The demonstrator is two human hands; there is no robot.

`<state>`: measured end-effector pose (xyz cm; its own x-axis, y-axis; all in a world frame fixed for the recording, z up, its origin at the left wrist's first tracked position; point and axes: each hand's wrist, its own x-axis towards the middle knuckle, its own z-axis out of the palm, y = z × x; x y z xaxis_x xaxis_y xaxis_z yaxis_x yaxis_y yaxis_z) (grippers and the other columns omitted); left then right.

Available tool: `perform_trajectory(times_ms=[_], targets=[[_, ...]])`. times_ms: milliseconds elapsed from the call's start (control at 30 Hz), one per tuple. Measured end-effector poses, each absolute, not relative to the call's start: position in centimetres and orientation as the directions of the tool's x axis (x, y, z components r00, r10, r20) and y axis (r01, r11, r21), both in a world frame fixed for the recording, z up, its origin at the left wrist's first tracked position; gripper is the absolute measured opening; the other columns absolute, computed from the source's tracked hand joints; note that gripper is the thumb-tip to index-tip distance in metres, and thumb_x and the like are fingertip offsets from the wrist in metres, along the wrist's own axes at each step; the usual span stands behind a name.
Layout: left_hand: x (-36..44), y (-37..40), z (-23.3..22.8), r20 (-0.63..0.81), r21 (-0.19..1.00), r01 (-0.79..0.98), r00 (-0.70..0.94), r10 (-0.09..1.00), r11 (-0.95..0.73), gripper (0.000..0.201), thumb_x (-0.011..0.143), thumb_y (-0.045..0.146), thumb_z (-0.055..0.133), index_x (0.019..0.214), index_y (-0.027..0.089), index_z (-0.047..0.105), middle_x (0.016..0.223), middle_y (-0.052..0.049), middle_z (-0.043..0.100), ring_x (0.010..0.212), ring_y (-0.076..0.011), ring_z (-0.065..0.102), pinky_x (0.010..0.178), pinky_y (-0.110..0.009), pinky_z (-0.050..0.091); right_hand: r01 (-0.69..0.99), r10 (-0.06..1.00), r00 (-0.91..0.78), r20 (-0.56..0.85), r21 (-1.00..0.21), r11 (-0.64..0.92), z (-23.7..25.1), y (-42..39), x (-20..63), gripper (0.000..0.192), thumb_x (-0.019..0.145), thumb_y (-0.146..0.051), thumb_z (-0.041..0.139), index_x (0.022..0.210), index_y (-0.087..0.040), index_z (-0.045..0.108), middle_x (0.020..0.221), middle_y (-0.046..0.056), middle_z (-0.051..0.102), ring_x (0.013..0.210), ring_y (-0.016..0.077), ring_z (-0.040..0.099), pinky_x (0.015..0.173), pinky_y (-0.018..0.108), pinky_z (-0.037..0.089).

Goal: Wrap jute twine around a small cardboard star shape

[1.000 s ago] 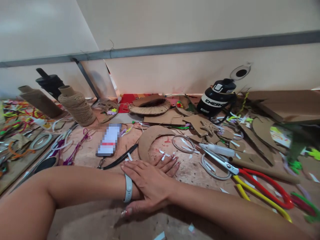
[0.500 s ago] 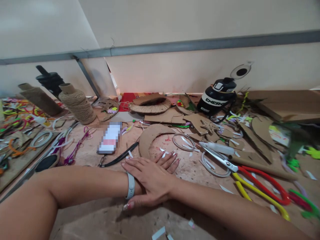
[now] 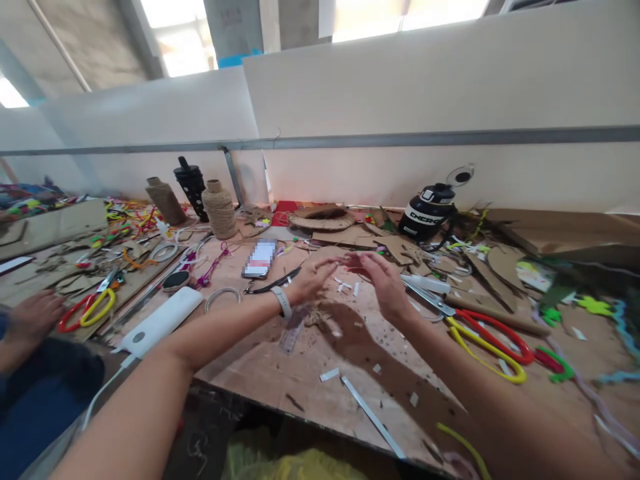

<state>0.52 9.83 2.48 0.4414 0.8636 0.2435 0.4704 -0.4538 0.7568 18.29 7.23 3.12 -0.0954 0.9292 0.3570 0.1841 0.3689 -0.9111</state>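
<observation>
My left hand (image 3: 311, 281), with a pale band at its wrist, is over the worktable (image 3: 260, 360). Its fingers stretch towards my right hand (image 3: 383, 283). The right one is lifted too, its fingers extended and slightly curved, and I see nothing held in either. Between and below them lie white paper scraps (image 3: 345, 287) and dark crumbs. A cardboard crescent (image 3: 313, 259) is partly hidden behind my left fingers. Left of that hand are a phone (image 3: 260, 259) and its black strap (image 3: 275, 283). Large scissors (image 3: 467, 320) with red and yellow handles lie right of my right hand.
A black bottle (image 3: 425, 215) with its lid up and twine spools (image 3: 219, 212) stand at the back. Cardboard pieces (image 3: 345, 233) lie along the wall. At left are a white device (image 3: 163, 321) with a cable, other scissors (image 3: 95, 307) and another person's hand (image 3: 37, 313).
My right hand has come off the back of my left hand, and both are now raised and apart. The view has tilted up and widened, showing the table's front edge and another person at left.
</observation>
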Motion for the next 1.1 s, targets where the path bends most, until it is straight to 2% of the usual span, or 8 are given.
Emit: perform_trajectory(times_ms=[33, 167, 300, 400, 533, 667, 900, 1100], targets=[[-0.2, 10.1, 3.0, 0.234, 0.734, 0.511, 0.427, 0.873, -0.447, 0.036, 0.104, 0.028, 0.032, 0.119, 0.014, 0.062, 0.122, -0.01, 0.066, 0.112, -0.0182, 0.06, 0.097, -0.033, 0.049, 0.333, 0.936, -0.093, 0.34, -0.875, 0.351, 2.8, 7.1, 18.9, 0.041, 0.095, -0.05, 0.043, 0.107, -0.02, 0.067, 0.105, 0.008, 0.074, 0.097, 0.0215, 0.069, 0.089, 0.037, 0.054], [-3.2, 10.1, 3.6, 0.092, 0.615, 0.654, 0.494, 0.864, -0.44, 0.032, 0.087, 0.044, 0.061, 0.081, 0.014, 0.069, 0.08, -0.006, 0.069, 0.083, -0.0212, 0.064, 0.077, -0.03, 0.049, 0.471, 0.942, -0.234, 0.239, -0.82, 0.325, 0.7, 5.3, 19.4, 0.023, 0.081, -0.041, 0.06, 0.08, -0.02, 0.07, 0.077, 0.004, 0.073, 0.07, 0.0206, 0.064, 0.069, 0.034, 0.053], [-4.4, 8.1, 2.5, -0.007, 0.518, 0.702, 0.575, 0.818, -0.489, 0.051, 0.054, 0.05, 0.086, 0.086, 0.015, 0.067, 0.085, -0.005, 0.067, 0.081, -0.022, 0.061, 0.069, -0.028, 0.045, 0.534, 0.922, -0.329, 0.205, -0.764, 0.361, -1.0, 4.0, 18.8, 0.021, 0.083, -0.036, 0.057, 0.08, -0.021, 0.071, 0.079, 0.005, 0.072, 0.074, 0.0207, 0.064, 0.069, 0.032, 0.05], [-4.0, 6.7, 2.3, -0.078, 0.389, 0.754, 0.6, 0.796, -0.53, 0.053, 0.059, 0.048, 0.085, 0.094, 0.014, 0.065, 0.095, -0.008, 0.066, 0.087, -0.0237, 0.059, 0.069, -0.028, 0.042, 0.566, 0.915, -0.337, 0.223, -0.729, 0.386, -1.6, 4.1, 18.8, 0.02, 0.085, -0.035, 0.056, 0.084, -0.021, 0.071, 0.084, 0.006, 0.072, 0.08, 0.0222, 0.063, 0.075, 0.034, 0.05], [-3.2, 6.0, 2.9, -0.171, 0.43, 0.759, 0.6, 0.781, -0.489, 0.039, 0.067, 0.039, 0.08, 0.092, 0.014, 0.064, 0.088, -0.005, 0.066, 0.078, -0.0187, 0.058, 0.063, -0.025, 0.04, 0.571, 0.907, -0.343, 0.246, -0.712, 0.409, -1.9, 4.3, 19.2, 0.021, 0.086, -0.034, 0.055, 0.087, -0.02, 0.071, 0.09, 0.008, 0.072, 0.086, 0.0239, 0.064, 0.081, 0.037, 0.05], [-2.7, 5.5, 3.0, -0.161, 0.447, 0.757, 0.592, 0.79, -0.476, 0.043, 0.067, 0.031, 0.078, 0.103, 0.014, 0.063, 0.093, -0.004, 0.067, 0.078, -0.0177, 0.059, 0.063, -0.024, 0.041, 0.562, 0.906, -0.321, 0.275, -0.715, 0.416, -2.0, 4.0, 19.6, 0.021, 0.085, -0.034, 0.057, 0.09, -0.02, 0.073, 0.091, 0.008, 0.073, 0.086, 0.0238, 0.066, 0.081, 0.038, 0.052], [-1.5, 5.0, 1.6, -0.05, 0.485, 0.697, 0.624, 0.78, -0.527, 0.035, 0.067, 0.024, 0.071, 0.1, 0.016, 0.064, 0.094, -0.006, 0.068, 0.081, -0.0198, 0.06, 0.067, -0.026, 0.042, 0.622, 0.916, 0.013, 0.401, -0.72, 0.307, -0.1, 8.5, 25.0, 0.043, 0.085, -0.047, 0.059, 0.115, -0.018, 0.065, 0.11, 0.013, 0.072, 0.094, 0.0256, 0.068, 0.081, 0.041, 0.055], [-1.3, 5.3, 1.0, 0.034, 0.531, 0.664, 0.604, 0.796, -0.527, 0.033, 0.069, 0.035, 0.071, 0.096, 0.016, 0.067, 0.087, -0.004, 0.068, 0.078, -0.0187, 0.058, 0.067, -0.026, 0.04, 0.713, 0.749, 0.414, 0.518, -0.696, 0.087, 4.2, 17.6, 35.4, 0.083, 0.076, -0.059, 0.063, 0.136, -0.004, 0.044, 0.131, 0.029, 0.056, 0.118, 0.0339, 0.057, 0.095, 0.048, 0.047]])
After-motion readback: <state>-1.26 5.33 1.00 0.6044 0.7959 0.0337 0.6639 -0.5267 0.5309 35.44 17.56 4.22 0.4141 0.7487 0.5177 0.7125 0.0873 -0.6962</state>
